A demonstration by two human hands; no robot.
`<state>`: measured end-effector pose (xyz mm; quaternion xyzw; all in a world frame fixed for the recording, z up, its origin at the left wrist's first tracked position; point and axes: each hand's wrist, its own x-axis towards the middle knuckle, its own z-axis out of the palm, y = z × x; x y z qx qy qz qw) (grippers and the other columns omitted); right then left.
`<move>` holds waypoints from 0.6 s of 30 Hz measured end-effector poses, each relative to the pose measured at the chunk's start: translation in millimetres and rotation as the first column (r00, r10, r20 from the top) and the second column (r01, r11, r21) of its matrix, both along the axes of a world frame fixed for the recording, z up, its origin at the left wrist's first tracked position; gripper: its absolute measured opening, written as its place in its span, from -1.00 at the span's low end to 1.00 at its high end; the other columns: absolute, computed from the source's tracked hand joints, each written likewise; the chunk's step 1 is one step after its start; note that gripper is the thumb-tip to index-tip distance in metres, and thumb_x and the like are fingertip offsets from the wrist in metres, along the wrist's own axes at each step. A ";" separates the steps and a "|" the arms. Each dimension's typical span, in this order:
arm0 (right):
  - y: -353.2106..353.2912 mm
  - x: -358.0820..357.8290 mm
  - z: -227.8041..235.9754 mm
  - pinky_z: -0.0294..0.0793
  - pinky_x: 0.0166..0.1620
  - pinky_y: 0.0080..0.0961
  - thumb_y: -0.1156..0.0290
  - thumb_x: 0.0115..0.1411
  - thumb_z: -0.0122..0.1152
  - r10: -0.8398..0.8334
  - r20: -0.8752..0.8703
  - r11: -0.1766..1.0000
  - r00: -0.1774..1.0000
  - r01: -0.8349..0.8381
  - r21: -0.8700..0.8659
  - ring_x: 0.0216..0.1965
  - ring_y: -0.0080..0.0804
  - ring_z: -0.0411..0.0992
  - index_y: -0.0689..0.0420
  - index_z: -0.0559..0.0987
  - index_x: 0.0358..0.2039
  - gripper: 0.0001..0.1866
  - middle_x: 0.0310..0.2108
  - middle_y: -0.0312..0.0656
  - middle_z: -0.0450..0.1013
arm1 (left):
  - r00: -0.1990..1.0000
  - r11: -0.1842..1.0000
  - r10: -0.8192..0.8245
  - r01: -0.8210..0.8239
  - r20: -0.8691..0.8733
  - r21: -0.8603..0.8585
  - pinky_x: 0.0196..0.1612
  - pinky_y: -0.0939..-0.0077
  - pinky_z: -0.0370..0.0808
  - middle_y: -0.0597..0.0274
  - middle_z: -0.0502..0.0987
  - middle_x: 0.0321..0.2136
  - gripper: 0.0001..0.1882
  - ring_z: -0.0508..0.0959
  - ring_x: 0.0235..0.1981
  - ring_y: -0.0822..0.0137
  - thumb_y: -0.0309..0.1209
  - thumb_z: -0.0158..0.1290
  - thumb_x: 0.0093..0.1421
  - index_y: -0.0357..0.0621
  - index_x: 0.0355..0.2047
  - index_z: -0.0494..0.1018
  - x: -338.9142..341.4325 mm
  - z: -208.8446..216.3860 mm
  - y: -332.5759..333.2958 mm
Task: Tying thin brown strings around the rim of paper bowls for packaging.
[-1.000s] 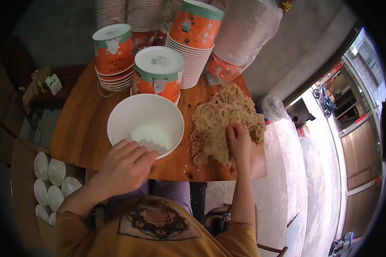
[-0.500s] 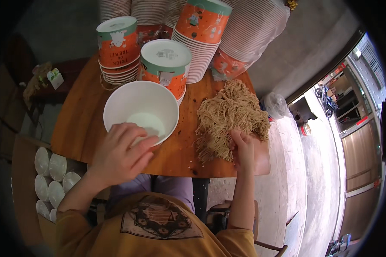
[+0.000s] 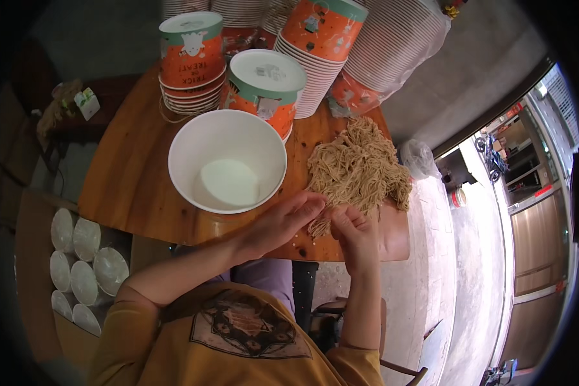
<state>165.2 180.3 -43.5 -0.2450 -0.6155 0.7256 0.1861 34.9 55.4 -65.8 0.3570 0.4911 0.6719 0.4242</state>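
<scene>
An open white paper bucket [image 3: 220, 138] rests on the wooden table in front of me, its mouth tilted toward me and its inside bare. To its right lies a loose, tangled pile of tan string [image 3: 360, 164]. My left hand [image 3: 283, 222] reaches across to the pile's near edge, thumb and fingers drawn together. Right beside it my right hand [image 3: 354, 231] has its fingers curled in a pinch among the strands. The two sets of fingertips almost meet. What the left fingers hold, if anything, is too small to make out.
Upside-down orange and green paper buckets [image 3: 268, 74] stand in stacks behind the open one. A plastic-wrapped stack [image 3: 392, 51] leans at the back right. Below the table's left edge, a cardboard box [image 3: 35, 257] holds several wrapped white stacks. Part of a chair [image 3: 405, 373] shows at lower right.
My left hand has left the open bucket's near rim and moved right to meet my right hand at the string pile. My right hand stays at the pile's near edge.
</scene>
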 end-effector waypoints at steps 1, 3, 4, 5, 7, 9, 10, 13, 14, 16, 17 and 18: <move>0.2 2.1 -1.2 0.16 -0.38 -0.76 0.32 0.27 0.19 -0.005 0.003 1.000 1.000 0.005 0.001 -0.46 -0.77 0.22 0.11 0.59 -0.35 -0.86 -0.47 -0.49 0.43 | 0.978 0.998 -0.065 0.064 0.200 0.012 0.01 0.56 0.39 0.33 0.48 -0.21 -0.71 0.46 -0.13 0.49 -0.24 -0.02 0.37 -0.20 -0.06 0.40 0.2 -1.4 3.6; 2.1 5.5 -5.5 0.19 -0.37 -0.74 0.30 0.29 0.16 0.044 0.059 0.993 0.997 -0.050 0.111 -0.45 -0.78 0.23 0.13 0.59 -0.35 -0.82 -0.47 -0.52 0.42 | 0.975 0.995 -0.101 0.101 0.196 0.013 -0.07 0.57 0.40 0.35 0.47 -0.26 -0.73 0.45 -0.20 0.48 -0.25 -0.01 0.36 -0.22 -0.11 0.41 -3.1 -12.0 9.4; 2.5 6.4 -7.5 0.19 -0.37 -0.74 0.30 0.29 0.16 0.041 0.061 0.993 0.997 -0.047 0.108 -0.45 -0.78 0.23 0.13 0.59 -0.35 -0.82 -0.47 -0.52 0.42 | 0.973 0.991 -0.133 0.133 0.190 0.010 -0.15 0.58 0.41 0.37 0.46 -0.30 -0.74 0.44 -0.26 0.47 -0.27 0.00 0.35 -0.24 -0.17 0.42 -4.5 -13.6 10.0; 2.8 7.1 -9.4 0.22 -0.38 -0.69 0.29 0.28 0.16 0.026 0.121 0.977 0.992 -0.051 0.208 -0.47 -0.72 0.24 0.14 0.58 -0.35 -0.81 -0.50 -0.48 0.42 | 0.972 0.991 -0.135 0.136 0.192 0.007 -0.15 0.58 0.41 0.37 0.46 -0.30 -0.74 0.44 -0.26 0.47 -0.27 0.00 0.35 -0.24 -0.17 0.42 -4.9 -13.3 9.3; 6.7 7.5 -15.2 0.25 -0.40 -0.64 0.28 0.27 0.17 0.004 0.179 0.950 0.984 -0.059 0.305 -0.49 -0.67 0.25 0.16 0.58 -0.35 -0.80 -0.53 -0.44 0.41 | 0.996 0.995 -0.054 0.060 0.072 -0.085 -0.19 0.56 0.41 0.33 0.46 -0.35 -0.82 0.44 -0.28 0.48 -0.35 0.01 0.31 -0.23 -0.25 0.41 -5.1 -7.1 6.3; 15.0 5.5 -26.4 0.35 -0.41 -0.44 0.31 0.22 0.17 -0.179 0.324 0.684 0.929 -0.119 0.720 -0.53 -0.39 0.35 0.20 0.53 -0.41 -0.80 -0.56 -0.25 0.41 | 0.989 0.999 0.047 -0.050 -0.137 -0.018 -0.22 0.53 0.40 0.29 0.44 -0.38 -0.87 0.44 -0.32 0.44 -0.40 0.01 0.29 -0.23 -0.28 0.39 2.4 -6.8 -0.4; 18.3 2.3 -33.7 0.35 -0.41 -0.44 0.31 0.22 0.17 -0.176 0.324 0.684 0.930 -0.121 0.720 -0.53 -0.39 0.35 0.20 0.53 -0.41 -0.80 -0.56 -0.25 0.41 | 0.930 0.986 0.163 -0.147 -0.331 0.073 -0.25 0.50 0.39 0.24 0.43 -0.41 -0.91 0.44 -0.35 0.40 -0.45 0.00 0.27 -0.22 -0.30 0.38 7.4 -7.3 -5.8; 29.2 -4.0 -48.1 0.43 -0.38 -0.24 0.38 0.15 0.15 -0.374 0.163 0.256 0.913 -0.067 0.964 -0.48 -0.08 0.42 0.19 0.48 -0.49 -0.84 -0.52 -0.06 0.43 | 0.783 0.966 0.249 -0.158 -0.569 0.206 -0.30 0.39 0.37 0.14 0.36 -0.47 -0.94 0.41 -0.43 0.18 -0.58 -0.02 0.22 -0.22 -0.30 0.35 20.5 25.0 -41.3; 31.3 -5.7 -49.6 0.45 -0.37 -0.19 0.38 0.15 0.12 -0.419 0.209 0.248 0.883 -0.110 0.963 -0.44 -0.03 0.44 0.19 0.46 -0.51 -0.84 -0.49 -0.04 0.46 | 0.797 0.983 0.183 -0.139 -0.575 0.119 -0.30 0.40 0.37 0.15 0.36 -0.47 -0.95 0.41 -0.42 0.19 -0.59 -0.03 0.23 -0.21 -0.30 0.36 20.9 45.1 -59.7; 33.9 -7.0 -54.4 0.47 -0.35 -0.14 0.39 0.15 0.10 -0.466 0.254 0.243 0.847 -0.154 0.958 -0.40 0.02 0.46 0.18 0.45 -0.53 -0.83 -0.46 -0.03 0.48 | 0.752 0.972 0.235 -0.198 -0.616 0.129 -0.33 0.46 0.36 0.20 0.35 -0.47 -0.95 0.40 -0.43 0.27 -0.58 -0.04 0.24 -0.17 -0.30 0.36 11.5 69.6 -89.2; 36.4 -6.5 -56.9 0.44 -0.34 -0.13 0.37 0.15 0.10 -0.483 0.266 0.269 0.834 -0.148 0.952 -0.39 0.03 0.45 0.19 0.47 -0.51 -0.82 -0.47 -0.02 0.47 | 0.681 0.936 0.352 -0.266 -0.643 0.231 -0.36 0.51 0.35 0.25 0.35 -0.47 -0.94 0.39 -0.44 0.34 -0.57 -0.04 0.25 -0.15 -0.30 0.36 2.6 76.3 -99.2; 38.8 -5.7 -58.9 0.41 -0.33 -0.12 0.34 0.15 0.10 -0.499 0.278 0.295 0.821 -0.141 0.945 -0.39 0.04 0.44 0.20 0.49 -0.50 -0.80 -0.48 -0.02 0.45 | 0.681 0.871 0.488 -0.420 -0.546 0.254 -0.39 0.58 0.31 0.31 0.35 -0.47 -0.96 0.36 -0.46 0.44 -0.55 -0.04 0.26 -0.13 -0.30 0.37 -5.8 86.4 -108.9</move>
